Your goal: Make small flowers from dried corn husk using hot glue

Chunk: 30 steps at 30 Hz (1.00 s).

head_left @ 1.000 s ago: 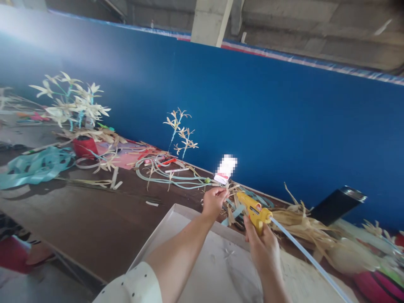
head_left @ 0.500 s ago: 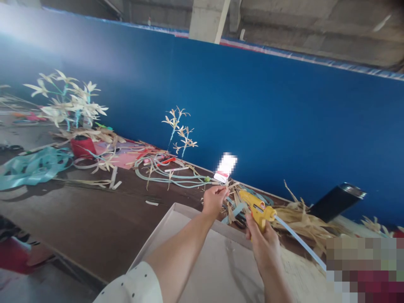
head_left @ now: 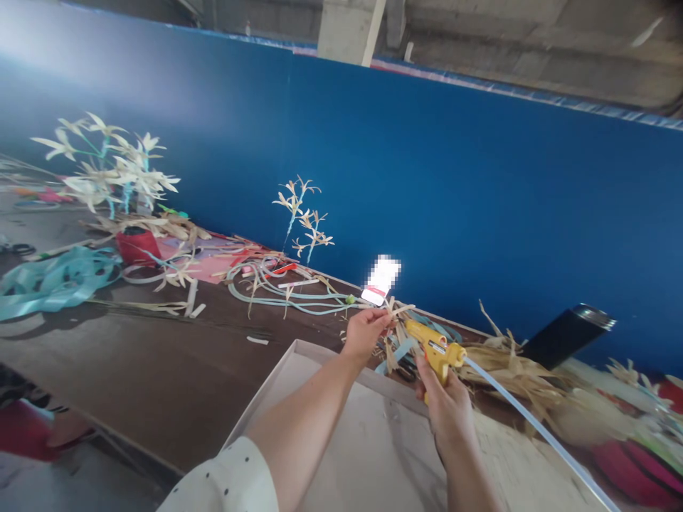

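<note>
My left hand [head_left: 366,334] is closed, thumb and fingertips pinching a small pale flower [head_left: 400,310] that looks made of dried husk. Its narrow petals stick out to the right of my fingertips. In my right hand [head_left: 449,405] is a yellow glue gun [head_left: 435,345], gripped by its handle, with the nozzle pointing left at the flower. Whether the tip touches it I cannot tell. A long translucent glue stick [head_left: 533,419] runs out of the gun's back toward the lower right. Dried husks [head_left: 501,366] lie behind and beside the gun.
A lit phone [head_left: 378,288] leans at the back by the blue partition [head_left: 453,192]. Below my arms is a shallow tray [head_left: 288,398]. Finished flower stems [head_left: 122,171], teal ribbon [head_left: 58,281] and red thread [head_left: 137,245] are at left; a black bottle [head_left: 568,338] lies tilted right.
My left hand has shifted slightly right, nearer the glue gun's nozzle, and the flower's petals show more plainly. The gun has stayed almost in place.
</note>
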Each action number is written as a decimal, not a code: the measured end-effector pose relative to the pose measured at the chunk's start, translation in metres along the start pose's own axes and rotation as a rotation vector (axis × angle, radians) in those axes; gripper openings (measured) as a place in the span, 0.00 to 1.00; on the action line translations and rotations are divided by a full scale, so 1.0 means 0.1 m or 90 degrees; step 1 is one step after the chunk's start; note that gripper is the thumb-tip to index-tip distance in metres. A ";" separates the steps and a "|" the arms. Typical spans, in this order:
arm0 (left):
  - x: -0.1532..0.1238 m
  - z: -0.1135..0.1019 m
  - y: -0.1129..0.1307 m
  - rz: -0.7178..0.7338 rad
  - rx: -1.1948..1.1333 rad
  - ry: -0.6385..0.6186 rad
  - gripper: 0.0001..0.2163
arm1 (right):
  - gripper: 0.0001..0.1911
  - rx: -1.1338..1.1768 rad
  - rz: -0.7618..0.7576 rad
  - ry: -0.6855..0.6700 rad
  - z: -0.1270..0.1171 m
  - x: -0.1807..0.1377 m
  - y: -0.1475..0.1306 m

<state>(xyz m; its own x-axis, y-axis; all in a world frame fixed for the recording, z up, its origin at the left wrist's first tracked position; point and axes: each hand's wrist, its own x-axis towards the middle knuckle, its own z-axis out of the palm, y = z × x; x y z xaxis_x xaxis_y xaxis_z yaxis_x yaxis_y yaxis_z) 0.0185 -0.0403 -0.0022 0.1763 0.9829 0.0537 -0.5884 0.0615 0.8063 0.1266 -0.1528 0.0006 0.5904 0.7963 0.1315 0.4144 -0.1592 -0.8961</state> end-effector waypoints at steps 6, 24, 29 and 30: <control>0.07 -0.03 -0.08 0.024 -0.019 -0.033 0.11 | 0.23 0.099 0.014 -0.021 0.03 0.07 0.13; 0.08 -0.02 -0.04 0.013 -0.046 0.012 0.09 | 0.22 0.210 0.012 -0.035 0.04 0.07 0.17; 0.08 -0.03 -0.03 0.012 -0.095 0.006 0.13 | 0.21 0.240 0.015 -0.040 0.04 0.07 0.17; 0.08 -0.03 -0.03 0.010 -0.097 0.000 0.14 | 0.21 0.250 0.016 -0.047 0.04 0.07 0.17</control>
<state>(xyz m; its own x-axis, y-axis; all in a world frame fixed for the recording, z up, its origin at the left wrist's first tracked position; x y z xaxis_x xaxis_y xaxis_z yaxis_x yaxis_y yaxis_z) 0.0197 -0.0319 -0.0062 0.1659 0.9839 0.0660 -0.7038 0.0713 0.7068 0.1350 -0.1472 -0.0150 0.5399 0.8369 0.0898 0.0955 0.0450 -0.9944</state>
